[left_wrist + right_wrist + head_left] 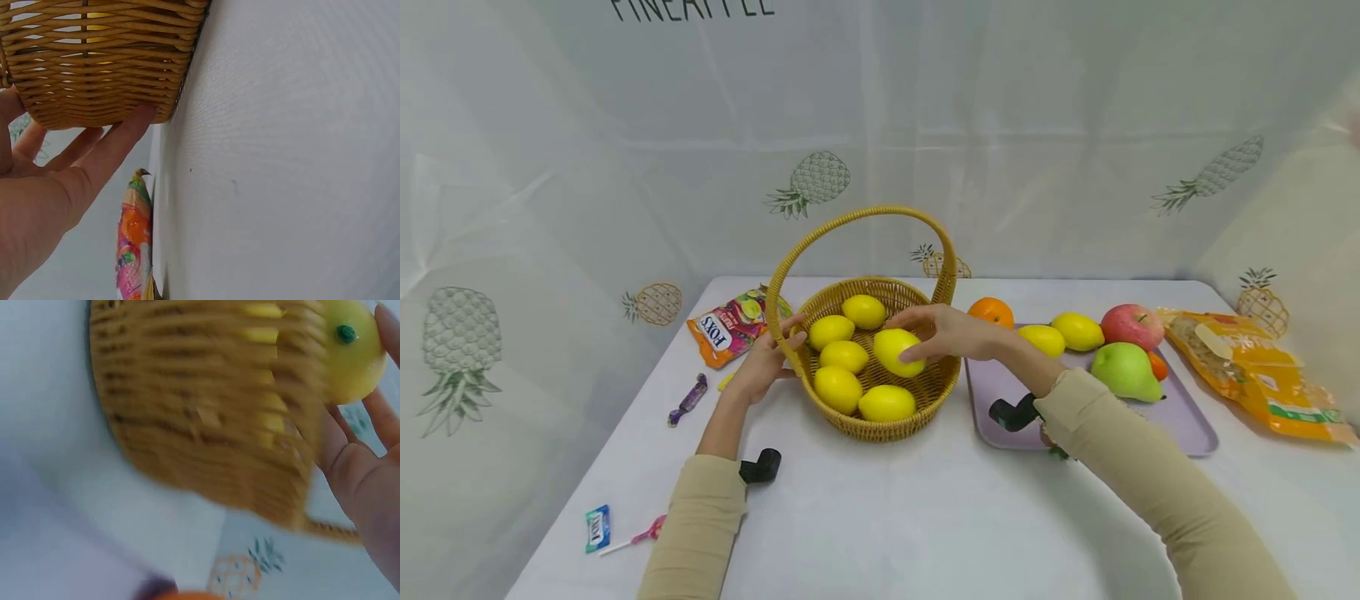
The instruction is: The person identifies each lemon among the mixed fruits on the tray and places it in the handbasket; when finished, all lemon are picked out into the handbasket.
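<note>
Holding the wicker basket (868, 430) by its left side in the left grip (762, 365), guide the lemon (896, 354), pinched in the right grip (961, 333) over the basket's right half, slowly and lightly, clear of the handle (867, 213) and the basket's other lemons (887, 404).

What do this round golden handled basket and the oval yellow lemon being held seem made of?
Round golden woven basket: wicker or plastic imitation, satiny; interlaced strands show. Yellow lemon: possibly plastic, shiny, judging by its even colour and green stub.
</note>
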Motion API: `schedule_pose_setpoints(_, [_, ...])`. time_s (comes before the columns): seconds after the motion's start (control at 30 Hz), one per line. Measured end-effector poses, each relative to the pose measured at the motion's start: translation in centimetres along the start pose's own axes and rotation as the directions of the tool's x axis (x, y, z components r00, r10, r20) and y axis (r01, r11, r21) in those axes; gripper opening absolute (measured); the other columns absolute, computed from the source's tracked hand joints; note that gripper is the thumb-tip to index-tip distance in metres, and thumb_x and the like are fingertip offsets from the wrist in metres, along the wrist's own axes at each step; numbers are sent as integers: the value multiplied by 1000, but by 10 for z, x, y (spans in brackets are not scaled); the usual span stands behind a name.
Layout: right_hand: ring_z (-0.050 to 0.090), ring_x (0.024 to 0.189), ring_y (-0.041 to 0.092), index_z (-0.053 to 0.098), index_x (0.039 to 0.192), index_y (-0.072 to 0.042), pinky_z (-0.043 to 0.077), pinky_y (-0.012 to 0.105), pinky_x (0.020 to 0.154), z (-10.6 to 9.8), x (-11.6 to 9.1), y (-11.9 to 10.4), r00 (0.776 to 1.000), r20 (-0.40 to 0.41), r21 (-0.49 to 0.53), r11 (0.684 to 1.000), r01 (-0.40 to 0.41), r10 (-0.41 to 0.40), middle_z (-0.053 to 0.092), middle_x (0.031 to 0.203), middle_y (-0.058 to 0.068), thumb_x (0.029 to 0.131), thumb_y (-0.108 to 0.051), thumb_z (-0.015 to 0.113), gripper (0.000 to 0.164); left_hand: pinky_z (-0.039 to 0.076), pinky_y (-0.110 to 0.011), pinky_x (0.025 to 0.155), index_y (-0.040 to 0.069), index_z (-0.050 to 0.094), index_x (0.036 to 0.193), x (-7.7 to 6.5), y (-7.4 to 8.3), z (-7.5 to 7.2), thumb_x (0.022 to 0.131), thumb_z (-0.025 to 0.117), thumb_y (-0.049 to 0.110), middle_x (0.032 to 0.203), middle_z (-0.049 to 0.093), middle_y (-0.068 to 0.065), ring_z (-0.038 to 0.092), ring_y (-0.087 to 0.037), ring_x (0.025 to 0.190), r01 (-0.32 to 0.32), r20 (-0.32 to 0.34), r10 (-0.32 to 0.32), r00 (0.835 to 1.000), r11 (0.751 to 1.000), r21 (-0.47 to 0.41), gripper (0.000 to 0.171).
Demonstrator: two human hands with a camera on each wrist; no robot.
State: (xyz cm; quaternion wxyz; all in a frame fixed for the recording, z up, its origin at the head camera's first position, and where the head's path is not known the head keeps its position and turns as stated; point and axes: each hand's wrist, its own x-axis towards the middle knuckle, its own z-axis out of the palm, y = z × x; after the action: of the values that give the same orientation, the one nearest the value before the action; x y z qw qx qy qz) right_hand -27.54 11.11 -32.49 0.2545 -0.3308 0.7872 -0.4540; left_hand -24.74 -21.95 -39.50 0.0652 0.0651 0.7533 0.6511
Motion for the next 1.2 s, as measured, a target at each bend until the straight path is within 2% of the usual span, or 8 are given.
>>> schedule_pose_setpoints(0.13, [44,127,29,53,138,-14,51,43,91,15,23,7,998,48,-18,999,-46,47,45,141,8,87,-24,74,55,45,-62,93,13,32,152,0,-1,0,103,48,28,150,27,-22,35,-44,132,-3,2,3,1000,1000,1,53])
schedule_pose_setpoints(0.23, [44,127,28,53,138,-15,44,44,100,21,33,10,997,46,-52,997,-62,65,47,140,8,87,-24,75,56,45,-61,92,13,32,152,0,0,0,103,48,28,150,27,-22,36,-44,131,-8,3,8,1000,1000,8,53])
schedule_pose_setpoints(0.37, [40,131,26,53,138,-15,36,42,108,25,41,15,997,37,-84,994,-68,71,48,140,5,86,-24,75,57,46,-61,92,12,32,152,2,3,1,104,47,27,151,27,-22,35,-44,131,-15,8,15,1000,1000,6,53])
schedule_pose_setpoints(0.73, [38,131,27,51,139,-12,35,44,108,32,49,18,985,76,-97,984,-150,158,49,139,4,88,-25,74,57,45,-61,93,14,32,152,0,1,1,104,46,26,153,24,-20,33,-43,133,9,0,-9,1000,1000,-2,52])
schedule_pose_setpoints(0.8, [39,131,26,52,139,-13,35,42,108,31,48,17,983,78,-108,981,-160,168,49,139,3,88,-26,74,57,45,-61,93,15,32,152,-1,-1,2,104,46,26,153,24,-20,33,-43,134,17,-4,-17,1000,1000,-3,51])
schedule_pose_setpoints(0.93, [42,130,27,50,140,-10,44,44,101,21,38,11,981,102,-32,986,-165,167,46,141,9,89,-25,72,57,45,-61,93,15,32,153,-1,-3,2,104,45,25,152,24,-21,33,-43,133,17,-6,-17,1000,1000,-2,51])
schedule_pose_setpoints(1.1, [48,125,30,46,141,-6,46,50,98,-6,13,2,988,114,90,989,-118,107,41,144,18,93,-21,67,54,46,-60,92,14,32,152,-1,-1,1,104,45,25,151,26,-21,34,-43,133,4,-2,-4,1000,1000,0,51])
schedule_pose_setpoints(1.2, [49,124,28,45,142,-8,46,47,99,-28,-8,0,991,99,45,995,-95,90,43,143,15,94,-25,65,54,47,-60,92,13,32,152,0,0,0,104,46,25,151,26,-22,35,-43,132,-4,1,4,1000,1000,7,51])
